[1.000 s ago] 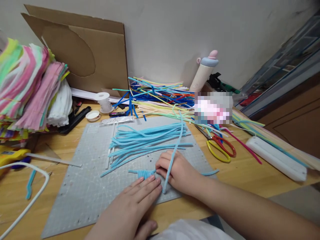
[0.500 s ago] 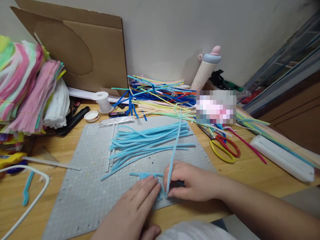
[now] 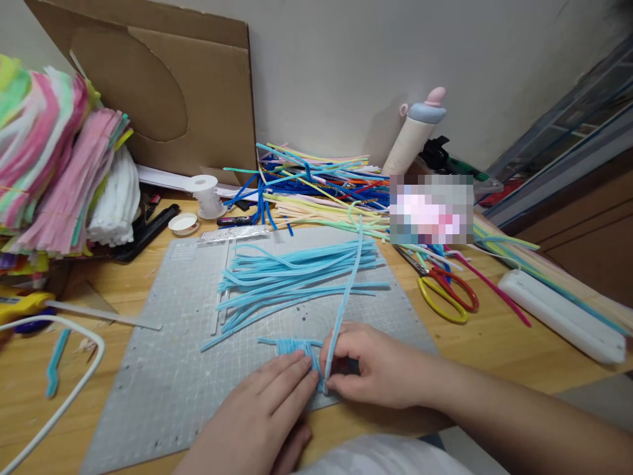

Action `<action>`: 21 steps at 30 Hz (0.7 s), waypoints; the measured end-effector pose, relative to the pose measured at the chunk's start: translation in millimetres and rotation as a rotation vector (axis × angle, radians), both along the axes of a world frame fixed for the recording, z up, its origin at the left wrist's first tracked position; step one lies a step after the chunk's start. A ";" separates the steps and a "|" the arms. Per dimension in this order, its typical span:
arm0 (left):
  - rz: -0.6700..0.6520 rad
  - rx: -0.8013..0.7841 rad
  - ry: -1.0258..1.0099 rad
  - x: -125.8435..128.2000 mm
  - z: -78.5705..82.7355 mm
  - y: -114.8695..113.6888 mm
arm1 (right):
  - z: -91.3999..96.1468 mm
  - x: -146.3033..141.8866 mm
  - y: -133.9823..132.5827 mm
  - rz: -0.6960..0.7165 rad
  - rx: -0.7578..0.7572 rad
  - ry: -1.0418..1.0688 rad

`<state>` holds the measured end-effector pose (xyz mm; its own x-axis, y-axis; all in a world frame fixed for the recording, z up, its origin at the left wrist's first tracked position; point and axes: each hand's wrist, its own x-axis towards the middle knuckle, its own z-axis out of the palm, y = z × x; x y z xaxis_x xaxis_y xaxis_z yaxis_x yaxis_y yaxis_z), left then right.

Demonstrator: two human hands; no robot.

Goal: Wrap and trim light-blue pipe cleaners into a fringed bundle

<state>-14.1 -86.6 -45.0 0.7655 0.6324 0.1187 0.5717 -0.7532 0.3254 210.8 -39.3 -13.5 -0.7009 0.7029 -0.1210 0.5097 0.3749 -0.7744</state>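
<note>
On the grey cutting mat (image 3: pixel 163 369) lies a small row of light blue pipe cleaners (image 3: pixel 294 346), set side by side with one running across their top. My left hand (image 3: pixel 267 406) rests flat over this piece, fingers stretched out, covering most of it. Just to its right, my right hand (image 3: pixel 370 363) pinches a long light blue pipe cleaner (image 3: pixel 345 300) near its lower end, at the piece's right edge. The pipe cleaner's free length slants up and away. Beyond both hands, a loose pile of light blue pipe cleaners (image 3: pixel 297 267) is spread across the mat.
Scissors (image 3: pixel 445 293) with red and yellow handles lie right of the mat, near a white power strip (image 3: pixel 561 316). A yellow glue gun (image 3: pixel 24 303) and white cable (image 3: pixel 64 402) are at left. Behind stand a spool (image 3: pixel 205 196), a bottle (image 3: pixel 413 135) and cardboard (image 3: pixel 148 79).
My right hand has moved slightly, bringing the pinched pipe cleaner's lower end a little left, closer to the blue piece. My left hand has stayed over the piece. The view has shifted slightly.
</note>
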 end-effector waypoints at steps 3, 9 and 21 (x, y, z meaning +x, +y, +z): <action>-0.017 0.001 0.018 1.0 2.8 0.8 | -5.0 1.0 0.4 0.013 0.041 0.024; -0.036 -0.009 0.034 5.2 8.5 3.6 | -11.9 2.1 1.7 0.072 0.095 0.068; -0.004 0.135 0.018 4.8 3.4 0.1 | -15.9 -1.2 -0.5 0.035 0.109 0.126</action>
